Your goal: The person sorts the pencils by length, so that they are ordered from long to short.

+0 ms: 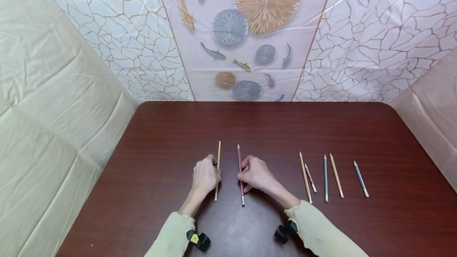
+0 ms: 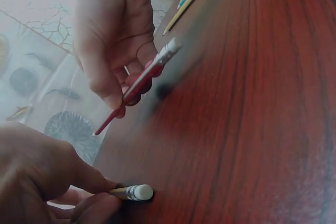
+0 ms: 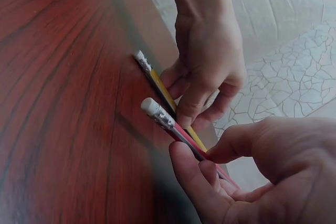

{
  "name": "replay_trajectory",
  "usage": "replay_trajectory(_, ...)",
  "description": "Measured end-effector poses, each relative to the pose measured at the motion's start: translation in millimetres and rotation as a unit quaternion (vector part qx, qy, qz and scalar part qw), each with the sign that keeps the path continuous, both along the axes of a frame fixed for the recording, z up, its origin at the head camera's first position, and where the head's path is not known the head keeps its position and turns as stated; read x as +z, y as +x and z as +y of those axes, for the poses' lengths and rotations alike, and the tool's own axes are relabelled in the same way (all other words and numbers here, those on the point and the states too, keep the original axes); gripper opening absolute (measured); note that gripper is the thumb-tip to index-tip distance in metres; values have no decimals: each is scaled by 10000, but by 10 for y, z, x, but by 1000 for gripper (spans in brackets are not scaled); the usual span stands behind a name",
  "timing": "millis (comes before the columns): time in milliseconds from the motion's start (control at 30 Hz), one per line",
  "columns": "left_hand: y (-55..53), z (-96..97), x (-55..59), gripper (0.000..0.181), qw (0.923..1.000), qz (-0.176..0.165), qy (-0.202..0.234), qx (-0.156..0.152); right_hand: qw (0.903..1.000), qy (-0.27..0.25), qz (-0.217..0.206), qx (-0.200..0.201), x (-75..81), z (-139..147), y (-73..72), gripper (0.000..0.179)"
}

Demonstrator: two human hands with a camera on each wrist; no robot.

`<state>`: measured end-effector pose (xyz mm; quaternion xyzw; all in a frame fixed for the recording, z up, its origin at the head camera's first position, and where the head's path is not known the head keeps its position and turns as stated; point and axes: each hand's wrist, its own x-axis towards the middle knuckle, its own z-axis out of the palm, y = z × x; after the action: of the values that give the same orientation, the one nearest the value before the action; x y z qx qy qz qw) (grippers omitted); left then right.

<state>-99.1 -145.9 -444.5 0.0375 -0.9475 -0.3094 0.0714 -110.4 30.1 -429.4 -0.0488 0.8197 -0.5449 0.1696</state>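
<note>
My left hand (image 1: pixel 206 173) pinches a yellow pencil (image 1: pixel 219 152) near the middle of the table. Its white eraser end points toward me and shows close up in the left wrist view. A hand's width to the right, my right hand (image 1: pixel 258 173) holds a red pencil (image 1: pixel 239 156) between thumb and fingers. In the left wrist view that red pencil (image 2: pixel 137 85) slants, with its sharpened tip away from me and its eraser toward me. The right wrist view has the yellow pencil (image 3: pixel 156 82) beyond the red one, the two nearly parallel.
On the right of the brown table (image 1: pixel 171 130) lie several pencils: a long tan one (image 1: pixel 304 173), a short pink one (image 1: pixel 310 178) beside it, a dark green one (image 1: pixel 325 177), another tan one (image 1: pixel 335 171) and a short blue-green one (image 1: pixel 361 178). A patterned cloth (image 1: pixel 143 50) hangs behind.
</note>
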Motion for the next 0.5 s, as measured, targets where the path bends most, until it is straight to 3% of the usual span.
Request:
replay_trajectory(300,-26,-26,-27,19,9996,208,111,-152,9998,82,142,-65,-32,-110,-18,19)
replay_trajectory(500,-19,-50,-16,20,9997,120,158,-128,9997,134,197,-16,-44,-203,-43,20)
